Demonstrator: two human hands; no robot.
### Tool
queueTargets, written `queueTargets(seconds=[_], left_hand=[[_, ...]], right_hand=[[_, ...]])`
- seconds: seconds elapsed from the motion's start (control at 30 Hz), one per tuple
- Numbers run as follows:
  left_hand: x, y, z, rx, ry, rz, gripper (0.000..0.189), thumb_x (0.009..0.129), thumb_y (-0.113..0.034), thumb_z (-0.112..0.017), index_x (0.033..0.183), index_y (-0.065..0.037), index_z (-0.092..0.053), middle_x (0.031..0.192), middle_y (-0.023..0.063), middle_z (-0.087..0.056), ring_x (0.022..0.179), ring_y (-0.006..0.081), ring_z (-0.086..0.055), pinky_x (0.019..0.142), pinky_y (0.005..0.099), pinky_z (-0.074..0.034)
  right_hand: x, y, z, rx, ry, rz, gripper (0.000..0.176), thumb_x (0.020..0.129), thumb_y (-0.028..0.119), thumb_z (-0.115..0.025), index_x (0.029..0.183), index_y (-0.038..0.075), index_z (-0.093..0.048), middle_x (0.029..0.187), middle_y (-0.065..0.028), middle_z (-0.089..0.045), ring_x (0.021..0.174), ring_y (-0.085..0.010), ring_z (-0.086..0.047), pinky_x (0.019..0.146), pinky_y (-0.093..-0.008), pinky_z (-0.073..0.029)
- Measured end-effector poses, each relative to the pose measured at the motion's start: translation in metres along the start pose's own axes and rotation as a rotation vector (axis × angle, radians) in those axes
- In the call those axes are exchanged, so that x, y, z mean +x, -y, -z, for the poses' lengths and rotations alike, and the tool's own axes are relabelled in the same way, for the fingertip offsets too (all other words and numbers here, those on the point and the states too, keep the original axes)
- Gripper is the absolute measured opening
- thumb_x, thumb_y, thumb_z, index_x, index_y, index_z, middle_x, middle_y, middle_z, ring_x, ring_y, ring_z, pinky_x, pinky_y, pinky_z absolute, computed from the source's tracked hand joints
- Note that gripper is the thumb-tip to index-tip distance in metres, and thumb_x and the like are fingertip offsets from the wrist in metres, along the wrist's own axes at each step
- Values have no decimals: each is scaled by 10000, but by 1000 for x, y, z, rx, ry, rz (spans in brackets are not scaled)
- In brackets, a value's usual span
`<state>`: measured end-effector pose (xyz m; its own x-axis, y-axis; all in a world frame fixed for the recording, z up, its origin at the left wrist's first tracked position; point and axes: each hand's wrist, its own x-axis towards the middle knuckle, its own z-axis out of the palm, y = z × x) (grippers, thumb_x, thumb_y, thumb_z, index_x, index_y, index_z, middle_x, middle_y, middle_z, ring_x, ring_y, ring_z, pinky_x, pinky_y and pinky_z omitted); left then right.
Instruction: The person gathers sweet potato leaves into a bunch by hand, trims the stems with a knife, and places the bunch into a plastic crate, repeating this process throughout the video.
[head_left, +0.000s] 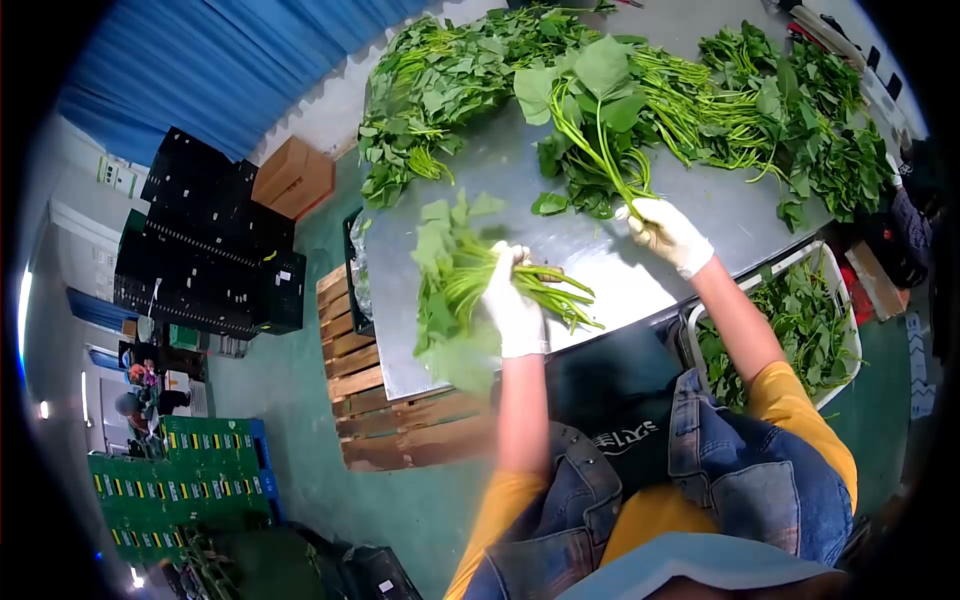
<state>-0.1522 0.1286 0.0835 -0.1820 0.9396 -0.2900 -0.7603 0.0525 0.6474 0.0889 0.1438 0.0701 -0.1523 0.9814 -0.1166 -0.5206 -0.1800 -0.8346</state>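
My left hand (517, 300), in a white glove, is wrapped round a bunch of leafy green stems (462, 275) above the front left part of the metal table (400, 345). Its leaves point left and are blurred, while the cut ends stick out to the right. My right hand (668, 235), gloved too, is closed on the lower ends of some long stems (603, 150) with broad leaves at the top. Beneath and behind these stems lie more greens. Large heaps of leafy stems (450, 70) run along the table's far side and to its right (800, 130).
A white basket (852, 345) of greens stands by the table's near right edge. Left of the table are a wooden pallet (350, 375), a cardboard box (292, 180), stacked black crates (200, 240) and green crates (180, 485). People (135, 405) are in the far left background.
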Motion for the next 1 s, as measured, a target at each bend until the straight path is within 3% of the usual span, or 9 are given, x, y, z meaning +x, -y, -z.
queueTargets(seconds=[0.07,0.13,0.23,0.57,0.63,0.77,0.83,0.9,1.0], left_hand=[[9,17,-5,104,46,63,280,784,-49,-668,1032,-44,-537,813,48,-585,704,149,-579,534,301,-438],[30,41,-7,629,93,-175,262,758,-40,-696,990,-18,-575,865,59,-597,692,140,-579,591,276,-445],[15,41,-26,223,101,-3,252,742,-16,-705,969,20,-603,898,55,-601,694,137,-581,644,252,-449],[-37,31,-61,543,239,-119,123,778,-70,-696,883,-54,-635,768,-3,-606,586,68,-525,542,213,-416],[-34,50,-51,457,306,-151,133,784,-90,-696,903,-57,-647,770,-14,-607,557,50,-516,514,204,-409],[-31,55,-52,63,206,285,141,797,-109,-687,919,-47,-653,798,-8,-609,644,73,-536,584,220,-435],[-34,58,-61,337,113,-120,145,799,-106,-685,924,-40,-655,834,13,-609,733,102,-542,678,247,-443],[-17,40,-47,544,71,-218,154,788,-92,-692,923,-28,-652,856,28,-606,787,126,-542,747,271,-435],[9,-10,-24,156,2,-157,237,781,-101,-699,988,-5,-633,925,23,-596,831,142,-546,795,287,-430]], right_hand=[[-5,-12,12,-5,111,15,241,922,173,-488,951,-28,-617,739,-1,-578,637,-61,-520,567,-170,-429],[-8,-22,14,-71,157,40,240,915,178,-523,938,-36,-630,727,-17,-606,597,-67,-538,522,-169,-435],[-31,-10,-13,-173,180,-24,239,907,177,-485,897,-17,-625,715,-1,-577,604,-65,-487,544,-198,-384],[-40,-9,-25,-606,82,57,209,814,96,-624,985,-21,-644,838,4,-608,756,-63,-532,688,-217,-437],[-32,-21,-22,-454,-12,49,212,803,88,-628,984,-21,-645,835,4,-611,777,-68,-539,717,-218,-433],[-55,-6,-39,-277,-186,144,197,812,96,-625,974,-13,-652,826,-5,-617,755,-75,-536,690,-221,-428],[-61,-14,-26,-154,-261,220,196,842,120,-603,974,-23,-625,849,-41,-624,745,-102,-564,678,-228,-441],[-74,-9,11,-94,-320,266,200,854,131,-594,979,-25,-610,852,-49,-620,749,-113,-574,679,-236,-451],[-95,13,116,797,-365,657,356,877,237,-579,1180,62,-513,1044,-56,-599,864,-112,-594,741,-245,-512]])
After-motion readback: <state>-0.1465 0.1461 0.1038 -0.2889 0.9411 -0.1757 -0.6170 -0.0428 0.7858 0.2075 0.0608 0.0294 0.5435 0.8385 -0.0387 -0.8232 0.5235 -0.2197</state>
